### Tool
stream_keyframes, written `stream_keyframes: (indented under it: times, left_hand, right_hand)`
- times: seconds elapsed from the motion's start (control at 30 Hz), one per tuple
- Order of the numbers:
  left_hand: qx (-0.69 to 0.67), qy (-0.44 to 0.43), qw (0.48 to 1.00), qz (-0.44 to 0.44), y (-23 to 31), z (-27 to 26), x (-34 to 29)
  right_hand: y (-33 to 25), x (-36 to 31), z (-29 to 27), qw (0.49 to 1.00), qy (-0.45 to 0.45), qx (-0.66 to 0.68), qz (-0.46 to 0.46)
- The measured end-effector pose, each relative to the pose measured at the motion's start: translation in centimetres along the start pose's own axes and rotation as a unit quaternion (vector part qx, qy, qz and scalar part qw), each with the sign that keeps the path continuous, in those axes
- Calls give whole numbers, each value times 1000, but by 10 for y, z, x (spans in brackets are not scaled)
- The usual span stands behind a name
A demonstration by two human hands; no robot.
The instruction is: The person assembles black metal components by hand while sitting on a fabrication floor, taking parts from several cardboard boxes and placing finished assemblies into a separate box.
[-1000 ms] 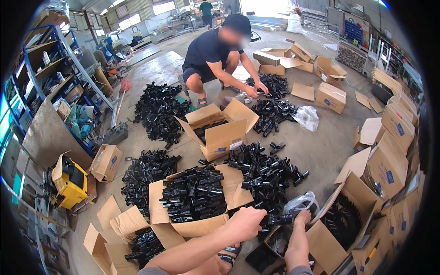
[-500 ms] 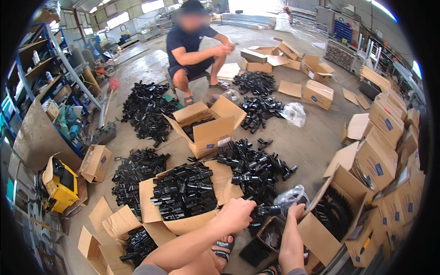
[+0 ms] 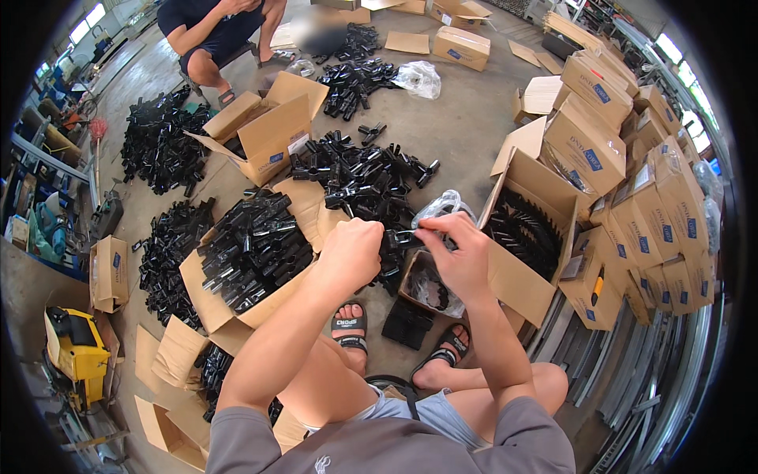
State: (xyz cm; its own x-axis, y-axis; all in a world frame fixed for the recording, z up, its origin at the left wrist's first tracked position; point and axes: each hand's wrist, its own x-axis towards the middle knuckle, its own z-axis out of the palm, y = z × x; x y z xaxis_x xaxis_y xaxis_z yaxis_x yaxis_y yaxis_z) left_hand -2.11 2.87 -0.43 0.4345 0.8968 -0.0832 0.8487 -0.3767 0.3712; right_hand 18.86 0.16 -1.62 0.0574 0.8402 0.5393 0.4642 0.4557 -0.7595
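In front of me, my left hand is closed around a short black tubular part. The thumb and fingers of my right hand are pinched together at the part's right end; whatever small thing they grip is too small to make out. Below my hands stands a small open carton lined with clear plastic. A black box-like object is beside it, near my feet. Just behind my right hand is a clear plastic bag. A pile of similar black parts spreads on the floor beyond my left hand.
To the left, an open carton is full of black parts. An open carton of black curved pieces stands at right, before stacked cartons. Another person squats at the far left. Metal strips lie at lower right.
My view has tilted down and turned right. My right hand has moved from beside the plastic bag to the end of the black part. My left hand still holds that part.
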Motion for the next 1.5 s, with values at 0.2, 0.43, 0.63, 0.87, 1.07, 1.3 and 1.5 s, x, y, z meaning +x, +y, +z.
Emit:
stream_keyframes:
  times: [0.2,0.43,0.63,0.87,1.07,1.3,1.5]
  left_hand:
    - [2,27,998,50,2,14,-2]
    - [6,-6,999,32,13,6,-7]
    - [0,16,999,36,10,5,-11]
    - [-95,24,995,4,26,-32,-20]
    - [-221,60,973,-30,26,-43,-30]
    - [-396,63,916,24,32,-38,-32]
    - [-468,12,884,-18,36,-37,-32]
  right_hand:
    - [6,-7,-3,978,-105,-133,-122]
    - [3,-16,-5,965,-126,-170,-155]
    - [0,-21,-9,967,-95,-180,-155]
    - [58,-55,-14,978,66,-139,144]
    - [202,-163,-6,838,-286,-313,345]
    - [197,-150,26,918,-90,53,382]
    - [7,-12,9,853,-27,464,236]
